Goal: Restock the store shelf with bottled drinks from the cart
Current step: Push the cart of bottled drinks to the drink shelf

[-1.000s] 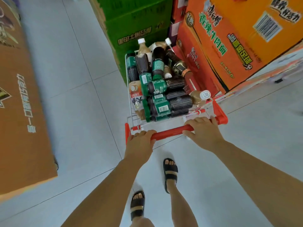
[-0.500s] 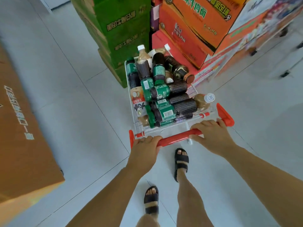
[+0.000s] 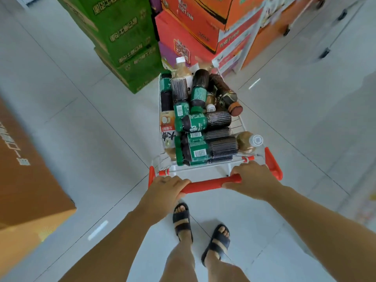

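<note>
A small wire cart [image 3: 236, 121] with a red handle bar [image 3: 209, 185] stands in front of me on the tiled floor. It is heaped with several bottled drinks: dark bottles with green labels [image 3: 203, 148], a brown bottle with an orange cap [image 3: 225, 94], and milky tea bottles with white caps [image 3: 247, 141]. My left hand [image 3: 165, 189] is closed around the left end of the handle bar. My right hand [image 3: 254, 180] grips its right end. No store shelf is in view.
Stacked green cartons [image 3: 126, 37] stand just beyond the cart on the left. Red and orange cartons [image 3: 199, 27] are piled behind the cart to the right. A large brown carton [image 3: 24, 180] fills the left edge. My sandalled feet [image 3: 183, 220] are under the handle.
The cart and I have rolled forward and swung right; the carton stacks have shifted up and left in view. My feet have stepped. Both hands kept their grip on the handle.
</note>
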### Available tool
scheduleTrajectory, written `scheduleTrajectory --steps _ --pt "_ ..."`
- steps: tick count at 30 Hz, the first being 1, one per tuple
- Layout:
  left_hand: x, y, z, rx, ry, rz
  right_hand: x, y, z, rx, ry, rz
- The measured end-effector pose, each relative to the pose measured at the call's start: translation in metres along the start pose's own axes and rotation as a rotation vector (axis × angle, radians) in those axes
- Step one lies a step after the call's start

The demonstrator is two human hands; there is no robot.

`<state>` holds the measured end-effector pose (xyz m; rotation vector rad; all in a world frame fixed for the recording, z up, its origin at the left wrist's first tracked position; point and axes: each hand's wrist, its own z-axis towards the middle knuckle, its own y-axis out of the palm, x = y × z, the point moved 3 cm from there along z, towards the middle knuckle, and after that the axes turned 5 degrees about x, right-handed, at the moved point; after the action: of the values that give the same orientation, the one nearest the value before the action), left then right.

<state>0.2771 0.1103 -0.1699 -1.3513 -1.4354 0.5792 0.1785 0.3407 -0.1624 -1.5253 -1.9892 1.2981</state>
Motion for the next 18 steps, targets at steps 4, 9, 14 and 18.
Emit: scheduleTrajectory --steps 4,9,14,18 --pt "0.023 0.0 0.005 0.009 0.074 0.054 0.019 0.018 -0.032 0.02 0.06 0.087" --pt "0.055 -0.002 0.038 -0.017 0.172 0.106 0.057 0.024 -0.062 0.125 0.164 0.164" --pt "0.09 -0.008 0.092 -0.062 0.273 0.152 0.098 0.02 -0.084 0.269 0.309 0.26" --pt "0.122 -0.018 0.143 -0.072 0.374 0.203 0.135 0.015 -0.096 0.355 0.412 0.315"
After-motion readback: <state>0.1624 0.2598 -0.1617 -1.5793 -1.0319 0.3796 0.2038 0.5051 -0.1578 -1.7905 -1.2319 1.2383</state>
